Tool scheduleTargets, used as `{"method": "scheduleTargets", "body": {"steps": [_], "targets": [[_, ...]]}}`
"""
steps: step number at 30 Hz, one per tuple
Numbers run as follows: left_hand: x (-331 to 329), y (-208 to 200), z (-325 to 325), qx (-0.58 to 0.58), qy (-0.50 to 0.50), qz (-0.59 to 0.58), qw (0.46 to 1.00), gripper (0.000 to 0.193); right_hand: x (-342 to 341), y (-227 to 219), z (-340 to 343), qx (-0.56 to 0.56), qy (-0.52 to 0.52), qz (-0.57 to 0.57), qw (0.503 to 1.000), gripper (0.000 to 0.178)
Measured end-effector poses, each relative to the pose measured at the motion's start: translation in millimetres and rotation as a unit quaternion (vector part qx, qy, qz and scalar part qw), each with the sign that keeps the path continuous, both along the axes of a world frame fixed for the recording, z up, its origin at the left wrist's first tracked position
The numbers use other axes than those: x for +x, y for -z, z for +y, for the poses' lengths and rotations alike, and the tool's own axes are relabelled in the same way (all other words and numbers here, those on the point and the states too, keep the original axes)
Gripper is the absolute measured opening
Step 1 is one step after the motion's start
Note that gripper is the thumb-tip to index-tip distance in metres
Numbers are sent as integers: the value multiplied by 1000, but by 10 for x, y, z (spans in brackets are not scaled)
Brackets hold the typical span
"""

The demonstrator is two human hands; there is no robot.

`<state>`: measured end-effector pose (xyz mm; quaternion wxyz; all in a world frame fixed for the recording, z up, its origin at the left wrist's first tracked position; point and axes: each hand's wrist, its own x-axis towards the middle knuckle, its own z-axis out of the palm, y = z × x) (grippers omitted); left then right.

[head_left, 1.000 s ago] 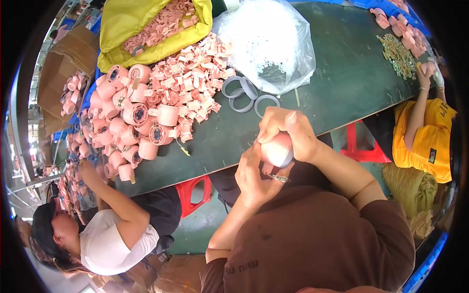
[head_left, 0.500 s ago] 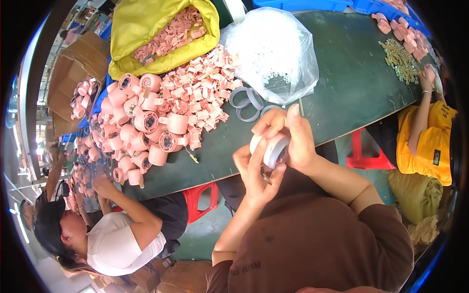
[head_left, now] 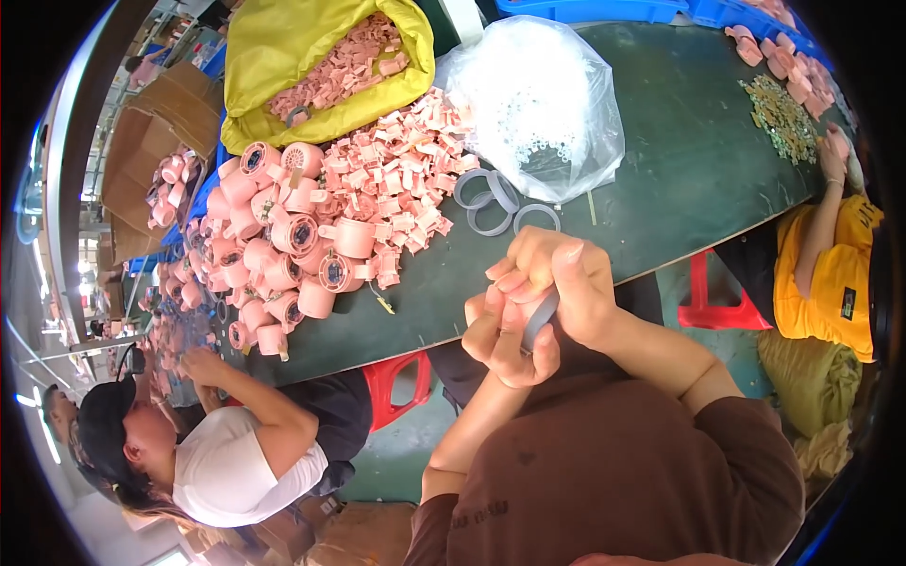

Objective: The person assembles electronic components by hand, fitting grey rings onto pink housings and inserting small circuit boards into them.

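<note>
Both hands closed together over one grey ring (head_left: 538, 319), held in front of the chest, just off the near edge of the worktop (head_left: 698, 160). Right hand (head_left: 557, 283): grip wrapped over the top of the ring, fingers curled down, thumb along the side. Left hand (head_left: 505, 330): grip cupped from below, fingers pressed against the ring's left face. Only a short grey arc of the ring shows between the two hands; whether anything else is held inside cannot be told.

Past the hands, on the dark green worktop: three loose grey rings (head_left: 495, 203) lying flat, partly overlapping. Just beyond them, touching, a clear plastic bag (head_left: 538, 94) with small pale parts inside. To the left, a spread of small pink moulded parts (head_left: 406, 189), and further left a heap of pink cylindrical housings (head_left: 283, 255), lying on their sides at mixed angles. Behind these, an open yellow bag (head_left: 283, 57) holding more pink parts.

Far right of worktop: a scatter of small yellowish pieces (head_left: 779, 113) and a few pink parts at the edge.

Person in a white top (head_left: 236, 462) and dark cap at lower left, hand at the pink heap. Person in a yellow top (head_left: 830, 283) at right, arm reaching onto the worktop. Red stools (head_left: 401, 382) under the worktop edge.
</note>
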<state>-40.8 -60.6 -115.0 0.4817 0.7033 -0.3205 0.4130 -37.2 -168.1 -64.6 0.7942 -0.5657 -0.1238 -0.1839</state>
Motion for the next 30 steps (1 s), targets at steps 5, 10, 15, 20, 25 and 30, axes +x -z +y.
{"method": "scheduleTargets", "body": {"steps": [5,10,15,20,25,30], "targets": [[10,15,-31,-21,58,-1,998,35,11,28,-61,-2,5,-68,998,51],[20,-31,-17,-6,64,34,997,37,67,49,-31,3,20,-70,997,48],[-5,-92,3,5,21,105,994,38,51,81,43,29,35,2,999,45],[90,-53,10,-35,7,96,995,30,18,145,107,48,60,-54,996,41],[149,-160,-11,-28,-9,82,996,31,44,88,151,49,87,-73,992,40],[202,-215,-63,-80,0,60,995,30,121,-89,129,4,89,-93,992,47]]}}
